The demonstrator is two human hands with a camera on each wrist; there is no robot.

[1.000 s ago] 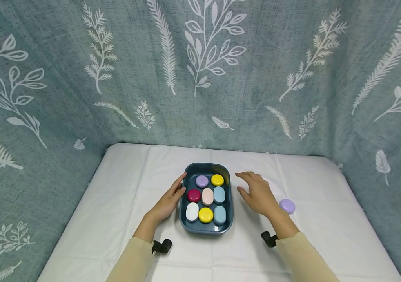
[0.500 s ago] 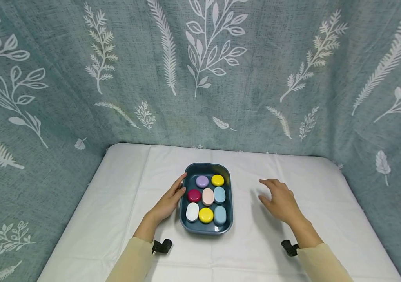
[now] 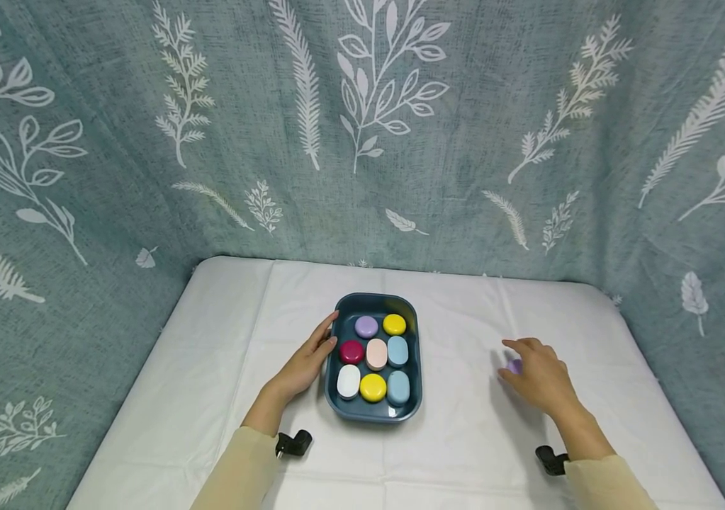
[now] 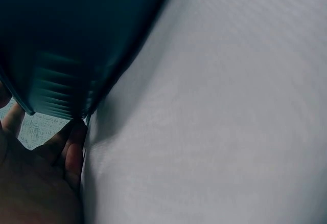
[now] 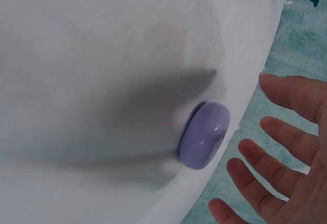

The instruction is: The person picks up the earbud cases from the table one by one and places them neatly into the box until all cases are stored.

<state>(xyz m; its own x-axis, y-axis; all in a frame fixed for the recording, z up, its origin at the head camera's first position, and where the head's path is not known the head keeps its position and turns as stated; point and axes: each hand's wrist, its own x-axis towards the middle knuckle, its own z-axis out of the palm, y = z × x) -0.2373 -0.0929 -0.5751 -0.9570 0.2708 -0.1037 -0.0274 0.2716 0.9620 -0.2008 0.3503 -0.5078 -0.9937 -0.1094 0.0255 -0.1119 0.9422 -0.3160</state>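
Observation:
A dark blue rectangular tray [image 3: 371, 306] stands on the white cloth in the head view. It holds several glossy rounded pieces in lilac, yellow, dark red, pink, pale blue and white. My left hand [image 3: 298, 368] rests against the tray's left side, its fingertips touching the wall near the rim. In the left wrist view, the fingers [image 4: 74, 147] lie by the tray's ribbed outer wall [image 4: 61, 88]. To the right, my right hand [image 3: 541, 377] hovers with spread fingers above a loose lilac disc-like piece [image 5: 205, 136], partly hidden by it in the head view. A gap separates fingers and piece in the right wrist view.
White cloth [image 3: 458, 439] covers the table, whose far edge runs against a green curtain [image 3: 439, 205] with white leaf prints. A small black device [image 3: 294, 443] is worn on the left wrist, and another [image 3: 551, 460] on the right.
My right hand has moved rightward from beside the tray to above the loose lilac piece. My left hand and the tray have stayed where they were.

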